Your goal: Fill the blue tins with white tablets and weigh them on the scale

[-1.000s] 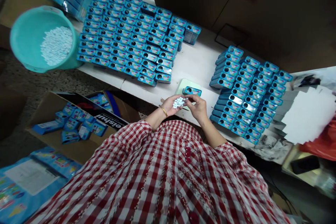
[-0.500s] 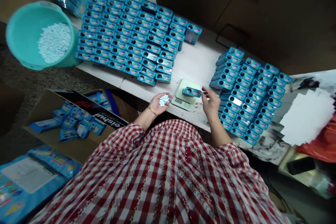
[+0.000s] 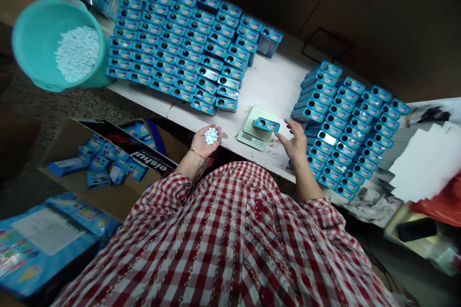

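Observation:
My left hand (image 3: 202,145) is palm up and cupped around a small heap of pale white-blue candies (image 3: 211,135), in front of the table edge. On a small pale digital scale (image 3: 251,140) stands one blue tin (image 3: 265,125) with a round hole in its top. Just right of that tin, my right hand (image 3: 296,142) is apart from it, thumb and fingers spread with nothing between them. The scale's display faces me, but its figures are too small to read.
Rows of blue tins (image 3: 173,33) stand on the white table left of the scale, and another block of tins (image 3: 342,129) stands to the right. A turquoise bucket (image 3: 32,53) of candies is at far left. Below it sits a cardboard box (image 3: 108,196) with blue packs.
My right hand has let go of the tin on the scale and opened, drawing a little right. My left hand has moved left, away from the scale, still holding the candies.

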`<state>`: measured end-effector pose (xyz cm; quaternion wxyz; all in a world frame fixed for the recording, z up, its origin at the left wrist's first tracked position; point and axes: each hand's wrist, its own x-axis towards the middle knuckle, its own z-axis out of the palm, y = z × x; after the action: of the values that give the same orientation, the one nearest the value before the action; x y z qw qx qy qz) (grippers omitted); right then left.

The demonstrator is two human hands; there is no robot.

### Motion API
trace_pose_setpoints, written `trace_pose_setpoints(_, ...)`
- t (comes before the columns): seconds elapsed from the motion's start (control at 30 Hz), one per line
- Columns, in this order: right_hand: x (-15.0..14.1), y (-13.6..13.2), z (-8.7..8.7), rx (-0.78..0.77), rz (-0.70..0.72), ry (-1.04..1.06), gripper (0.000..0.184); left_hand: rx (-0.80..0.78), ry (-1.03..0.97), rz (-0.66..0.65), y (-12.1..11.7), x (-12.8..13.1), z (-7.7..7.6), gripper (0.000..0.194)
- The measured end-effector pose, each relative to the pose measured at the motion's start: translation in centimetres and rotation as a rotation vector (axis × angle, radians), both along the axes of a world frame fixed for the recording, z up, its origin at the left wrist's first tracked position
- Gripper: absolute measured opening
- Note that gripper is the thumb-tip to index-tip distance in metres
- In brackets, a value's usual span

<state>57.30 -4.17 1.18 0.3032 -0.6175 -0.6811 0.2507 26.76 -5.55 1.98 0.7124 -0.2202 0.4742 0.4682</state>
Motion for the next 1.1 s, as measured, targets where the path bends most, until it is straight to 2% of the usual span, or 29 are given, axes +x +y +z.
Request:
trace_pose_setpoints(0.17,-1.0,0.4,-0.4,-0.040,0.136,-0.110,0.054,0.005,0.001,-0.029,-0.1,0.4,-0.1,0.019)
trace_pose_setpoints(0.3,-1.9,0.8,-0.7,-0.053,0.175,-0.174,0.055,0.004,-0.005,-0.016,-0.3,0.3,0.0,0.018)
trace_pose_setpoints(0.43,-1.8,1.1,-0.8,-0.028,0.207,-0.187,0.039,-0.014,0.011,0.035,-0.7,-0.6,0.2,0.018)
trace_pose_setpoints(0.5,-1.8,2.3,-0.9,0.005,0.204,-0.173,0.032,-0.047,0.029,0.064,-0.8,-1.3,0.3,0.019)
trace_pose_setpoints(0.6,-2.3,6.9,-1.5,0.067,0.113,-0.169,0.033,-0.046,0.045,0.103,-1.0,-2.8,0.4,0.022)
trace_pose_setpoints(0.7,-3.8,14.1,-2.6,0.100,-0.036,-0.177,0.034,-0.059,0.080,0.140,-1.4,-4.1,0.7,0.025)
trace_pose_setpoints(0.8,-6.1,21.2,-4.0,0.064,-0.149,-0.155,0.035,-0.093,0.113,0.176,-1.9,-5.1,1.1,0.026)
trace_pose_setpoints(0.9,-7.8,25.2,-4.7,0.046,-0.190,-0.100,0.039,-0.143,0.139,0.181,-2.3,-5.7,1.4,0.026)
trace_pose_setpoints(0.97,-7.6,25.0,-4.5,0.096,-0.171,-0.094,0.044,-0.162,0.150,0.171,-2.3,-5.9,1.4,0.026)
trace_pose_setpoints(1.0,-6.8,24.1,-4.2,0.130,-0.157,-0.108,0.045,-0.169,0.154,0.165,-2.3,-5.9,1.3,0.025)
trace_pose_setpoints(1.1,-2.3,17.9,-2.6,0.211,-0.169,-0.210,0.038,-0.161,0.139,0.124,-1.8,-5.5,0.8,0.025)
